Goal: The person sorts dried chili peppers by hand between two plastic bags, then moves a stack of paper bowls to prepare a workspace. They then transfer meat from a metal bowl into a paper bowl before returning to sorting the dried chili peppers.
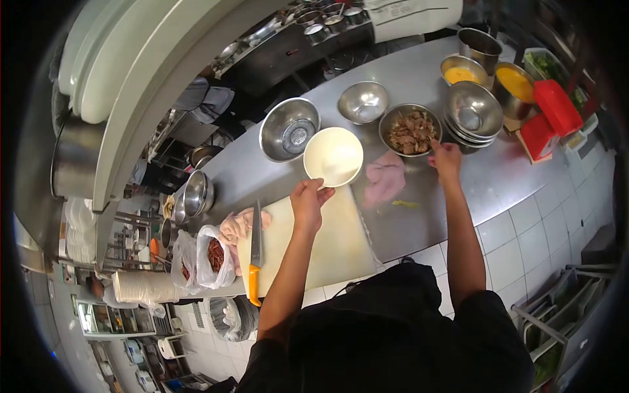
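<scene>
My left hand is closed on the near rim of a white bowl, tilted so that its bare inside shows. My right hand has its fingers closed at the right rim of a metal bowl. Brown chopped meat fills that bowl. Between the two bowls a pink cloth-like piece lies on the steel counter. Below my left hand is a white cutting board. An orange-handled knife rests along its left edge, beside pale raw meat.
A metal colander and a metal bowl stand behind. Stacked metal bowls, pots of yellow liquid and a red container are at the right. Bags of dried chillies sit left. A shelf overhangs the left side.
</scene>
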`<state>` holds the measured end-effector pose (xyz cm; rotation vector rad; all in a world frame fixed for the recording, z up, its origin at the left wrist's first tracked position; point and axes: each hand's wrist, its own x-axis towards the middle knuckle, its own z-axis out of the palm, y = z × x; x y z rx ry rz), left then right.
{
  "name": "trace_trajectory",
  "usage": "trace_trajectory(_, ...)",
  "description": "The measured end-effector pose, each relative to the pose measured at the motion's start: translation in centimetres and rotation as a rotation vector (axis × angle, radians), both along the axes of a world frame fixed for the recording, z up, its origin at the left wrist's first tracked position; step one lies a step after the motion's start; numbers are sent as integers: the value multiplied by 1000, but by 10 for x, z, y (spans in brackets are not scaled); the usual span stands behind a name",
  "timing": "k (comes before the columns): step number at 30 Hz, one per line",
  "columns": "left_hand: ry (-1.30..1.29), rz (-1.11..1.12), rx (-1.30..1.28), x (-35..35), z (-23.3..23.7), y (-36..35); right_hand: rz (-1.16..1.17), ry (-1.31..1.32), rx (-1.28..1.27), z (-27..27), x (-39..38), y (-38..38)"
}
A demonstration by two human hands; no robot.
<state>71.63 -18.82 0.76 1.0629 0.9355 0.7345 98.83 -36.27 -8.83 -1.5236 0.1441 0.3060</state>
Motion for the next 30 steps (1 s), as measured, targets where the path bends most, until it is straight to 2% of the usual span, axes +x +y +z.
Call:
trace_trajectory(3,-3,-30,-13,23,-12,11,53,23,77,-18,8,8)
trace_trajectory(7,24,-21,9,35,-22,17,80,-72,-54,-10,0,-3)
trace_trajectory(11,-14,-47,-10,41,-31,22,36,-14,66,2,-8,-31)
trace_trajectory(14,-18,-105,-20,56,-25,13,77,-23,204,73,-18,-55)
trace_trajectory(20,-10,-267,-112,130,-10,-19,153,-150,209,150,-2,-49)
trace_trajectory(22,-1,-300,-147,154,-14,-30,165,-139,205,145,8,-38)
trace_trajectory(26,-33,-196,-171,194,-39,-41,141,-125,182,107,25,-10)
trace_trajectory(30,-80,-186,-215,197,-48,-50,132,-97,141,81,28,4)
